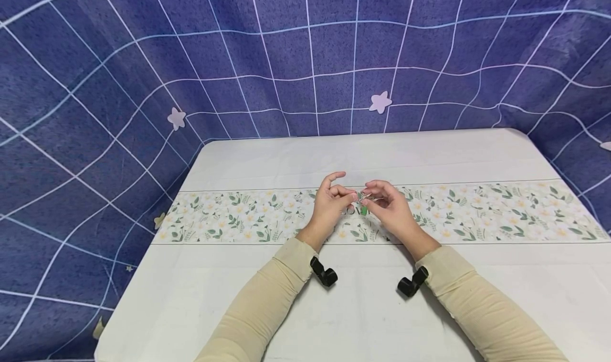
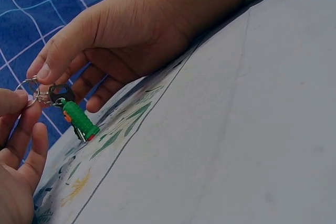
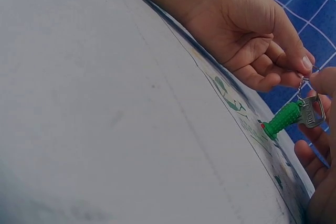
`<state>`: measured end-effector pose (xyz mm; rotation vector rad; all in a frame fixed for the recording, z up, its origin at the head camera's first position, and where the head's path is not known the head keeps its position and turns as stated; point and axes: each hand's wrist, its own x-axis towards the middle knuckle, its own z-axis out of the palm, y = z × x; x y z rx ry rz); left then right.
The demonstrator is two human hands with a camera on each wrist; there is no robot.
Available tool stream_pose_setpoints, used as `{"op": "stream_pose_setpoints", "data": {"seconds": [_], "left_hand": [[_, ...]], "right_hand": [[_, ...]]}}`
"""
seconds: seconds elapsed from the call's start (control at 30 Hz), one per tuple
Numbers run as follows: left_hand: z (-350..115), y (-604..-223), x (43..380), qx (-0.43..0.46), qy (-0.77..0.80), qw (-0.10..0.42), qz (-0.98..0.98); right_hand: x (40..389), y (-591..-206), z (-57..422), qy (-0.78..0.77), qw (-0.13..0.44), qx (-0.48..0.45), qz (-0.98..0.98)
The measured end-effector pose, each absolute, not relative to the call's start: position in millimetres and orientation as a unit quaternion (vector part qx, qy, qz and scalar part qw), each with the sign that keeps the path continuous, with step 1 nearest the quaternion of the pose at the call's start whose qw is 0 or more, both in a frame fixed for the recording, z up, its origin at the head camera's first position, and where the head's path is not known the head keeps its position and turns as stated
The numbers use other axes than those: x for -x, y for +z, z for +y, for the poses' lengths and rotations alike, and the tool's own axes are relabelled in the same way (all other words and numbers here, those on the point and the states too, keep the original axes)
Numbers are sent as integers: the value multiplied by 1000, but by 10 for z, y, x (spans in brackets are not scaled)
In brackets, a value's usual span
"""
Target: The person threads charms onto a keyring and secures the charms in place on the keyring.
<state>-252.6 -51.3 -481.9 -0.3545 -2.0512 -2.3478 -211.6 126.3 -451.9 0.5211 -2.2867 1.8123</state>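
Key ring [image 2: 37, 94] held between the two hands, above the floral band [image 1: 258, 216] of the white table covering [image 1: 286, 288]; left hand [image 1: 328, 208] pinches the ring between thumb and forefinger, tips closed together, with one finger extended away; right hand [image 1: 392, 209] likewise has thumb and fingertip closed at the ring, its remaining fingers loosely bent; a green ridged charm [image 2: 80, 119] hangs from the ring by a short chain [image 3: 300, 88], tilted, its end marked red; a key-like metal piece [image 3: 311, 113], bearing lettering too small to read, hangs beside the charm; beige sleeves [image 1: 272, 293] cover both forearms; a blue curtain [image 1: 286, 49] with pale grid lines and stars stands behind the table.
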Motion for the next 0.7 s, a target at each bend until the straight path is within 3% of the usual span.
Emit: {"op": "stream_pose_setpoints", "data": {"seconds": [0.33, 0.7], "left_hand": [[-513, -4811, 2517, 118, -752, -1, -649], [-502, -4800, 2510, 119, -751, -2, -650]], "right_hand": [[2120, -4516, 1264, 613, 64, -178, -767], [2123, -4528, 1261, 615, 84, -174, -764]]}}
